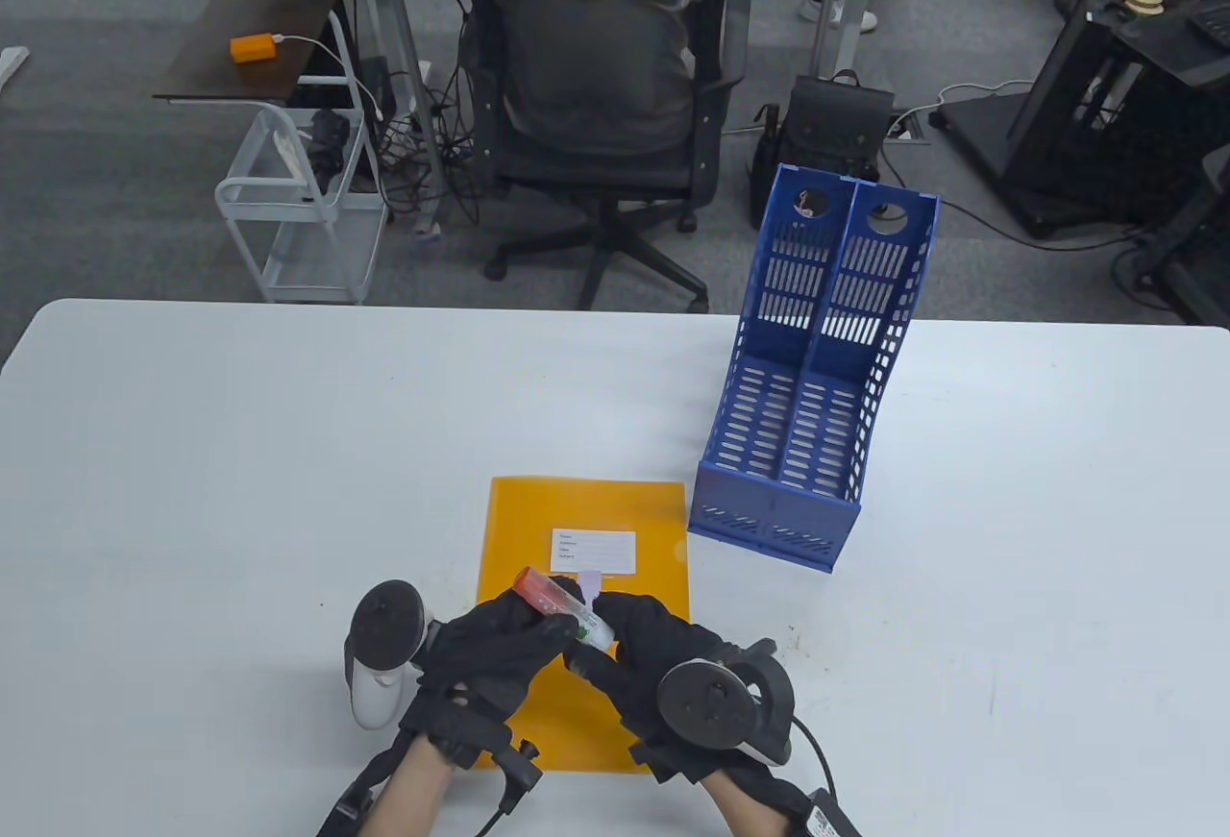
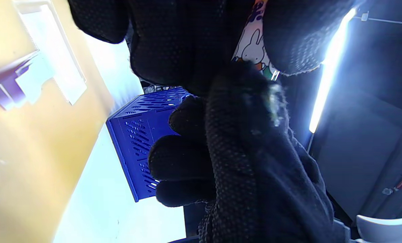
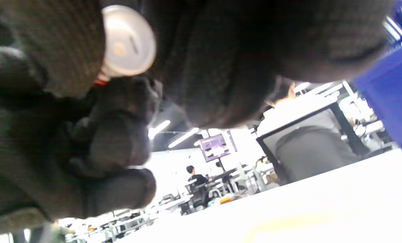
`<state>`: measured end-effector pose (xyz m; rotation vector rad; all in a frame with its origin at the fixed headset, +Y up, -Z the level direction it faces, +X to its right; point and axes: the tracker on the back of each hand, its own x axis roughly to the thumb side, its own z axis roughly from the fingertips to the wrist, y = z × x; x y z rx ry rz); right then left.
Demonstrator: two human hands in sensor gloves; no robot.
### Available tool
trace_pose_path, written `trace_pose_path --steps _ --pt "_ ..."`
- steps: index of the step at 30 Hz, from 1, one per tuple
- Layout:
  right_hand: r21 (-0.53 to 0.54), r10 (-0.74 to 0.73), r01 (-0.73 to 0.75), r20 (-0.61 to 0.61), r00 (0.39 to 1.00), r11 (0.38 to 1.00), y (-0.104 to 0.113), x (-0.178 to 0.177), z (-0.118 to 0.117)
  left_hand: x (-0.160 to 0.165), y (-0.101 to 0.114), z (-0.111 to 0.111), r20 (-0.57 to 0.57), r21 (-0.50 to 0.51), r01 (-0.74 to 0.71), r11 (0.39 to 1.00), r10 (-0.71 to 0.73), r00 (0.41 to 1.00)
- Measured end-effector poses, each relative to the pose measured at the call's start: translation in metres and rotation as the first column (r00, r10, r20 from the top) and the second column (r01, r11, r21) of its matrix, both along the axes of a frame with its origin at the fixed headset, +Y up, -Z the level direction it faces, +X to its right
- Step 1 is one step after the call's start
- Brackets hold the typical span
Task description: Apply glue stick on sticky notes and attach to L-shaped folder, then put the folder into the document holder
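An orange L-shaped folder [image 1: 586, 520] with a white label lies flat at the table's front middle. A pale purple sticky note [image 1: 588, 578] sits on it just below the label, also seen as the purple sticky note [image 2: 5, 86]. Above the folder both hands hold a glue stick [image 1: 562, 606] with a red cap end. My left hand [image 1: 500, 650] grips its middle. My right hand [image 1: 634, 645] grips its clear lower end. In the right wrist view the glue stick's round white base [image 3: 128, 42] shows between gloved fingers. The blue document holder [image 1: 817, 376] stands to the right.
The white table [image 1: 192, 491] stretches wide on both sides. Beyond its far edge stand a black office chair [image 1: 596, 107] with a seated person, a white wire cart [image 1: 307, 212] and a black bag [image 1: 836, 126].
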<state>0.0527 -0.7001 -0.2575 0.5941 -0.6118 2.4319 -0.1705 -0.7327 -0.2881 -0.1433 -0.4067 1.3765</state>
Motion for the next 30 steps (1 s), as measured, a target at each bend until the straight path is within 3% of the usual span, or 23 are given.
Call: trace_pose_path --steps 3,6,11,14,18,25,28,30 --pt "-0.034 -0.007 0.005 -0.059 0.998 0.999 -0.005 -0.002 -0.002 -0.003 -0.001 0.000 -0.017 -0.008 -0.012 1.000 0.012 1.000" --pt "-0.163 -0.068 0.048 -0.121 0.990 0.986 -0.008 -0.005 -0.005 -0.007 -0.002 -0.001 -0.032 -0.020 -0.022 1.000 0.021 0.999" --pt "-0.056 -0.016 0.015 -0.022 1.000 0.998 0.002 -0.002 -0.001 -0.003 -0.002 -0.002 0.008 -0.021 -0.016 1.000 0.017 1.000" --pt "-0.035 -0.021 0.021 -0.022 1.000 0.999 0.001 0.001 -0.001 -0.002 0.000 -0.001 0.004 -0.007 0.004 1.000 -0.003 1.000" --pt "-0.239 -0.027 -0.011 -0.157 0.987 0.971 -0.005 -0.004 -0.006 -0.006 0.000 -0.001 -0.002 -0.020 -0.030 0.999 0.030 1.000" --pt "-0.037 0.045 -0.045 0.006 0.999 0.998 0.003 -0.003 0.001 -0.001 0.000 0.000 0.008 -0.010 0.003 1.000 -0.003 1.000" --pt "-0.055 0.019 -0.021 -0.047 0.999 0.998 -0.001 -0.003 0.000 -0.004 0.001 0.000 -0.003 -0.013 -0.011 1.000 0.011 1.000" --pt "-0.147 0.003 -0.018 -0.099 0.995 0.989 -0.005 -0.005 -0.003 -0.006 0.000 -0.001 -0.009 -0.022 -0.027 0.999 0.027 1.000"
